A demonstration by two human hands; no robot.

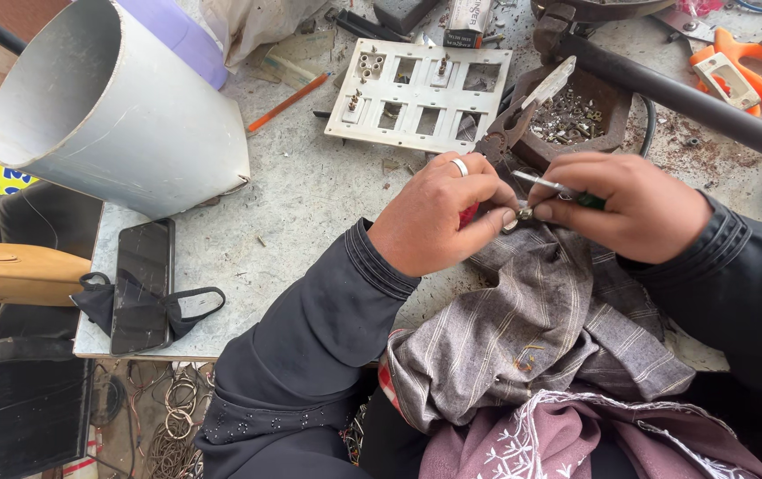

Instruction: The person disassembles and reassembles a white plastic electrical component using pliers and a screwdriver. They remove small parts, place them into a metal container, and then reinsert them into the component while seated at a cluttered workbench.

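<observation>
My left hand (pixel 439 213), with a ring on one finger, pinches a small metal part (pixel 520 215) with a bit of red showing beneath the fingers. My right hand (pixel 634 204) grips a thin screwdriver (pixel 548 184) with a green handle, its shaft lying across the fingers just above the small part. Both hands meet above a grey striped cloth (pixel 541 328) draped over the table's front edge and my lap. Both sleeves are black.
A white switch plate (pixel 421 93) with several cut-outs lies behind the hands. A metal tray of screws (pixel 572 115), pliers (pixel 510 129), a dark pipe (pixel 691 98) and orange scissors (pixel 754 71) sit at the back right. A large grey pipe section (pixel 115 106), a phone (pixel 143 284) and a black mask (pixel 102 302) lie left.
</observation>
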